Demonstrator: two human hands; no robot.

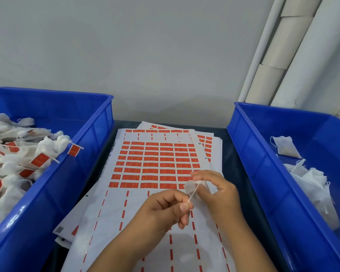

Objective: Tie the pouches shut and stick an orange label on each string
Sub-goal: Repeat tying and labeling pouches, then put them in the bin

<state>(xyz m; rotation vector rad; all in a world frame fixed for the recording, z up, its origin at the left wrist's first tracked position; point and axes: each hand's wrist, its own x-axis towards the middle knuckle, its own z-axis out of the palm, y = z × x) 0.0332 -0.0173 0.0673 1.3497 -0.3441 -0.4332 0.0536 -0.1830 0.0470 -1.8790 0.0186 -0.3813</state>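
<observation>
Pouch [189, 187] at lower centre of frame, pinched in my right hand [218, 191]; my left hand [165, 209] pinches its string [193, 194], taut. Best pull steady, cinch fully, then take a label off sheet [155, 161]. Done ones in left bin [98, 122].

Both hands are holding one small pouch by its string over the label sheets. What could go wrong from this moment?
1. The string, pinched by the left hand, looks thin and could slip before the knot is tight.
2. The pouch in the right hand has no orange label yet; dropped into the left bin, it might mix with the labelled pouches.
</observation>
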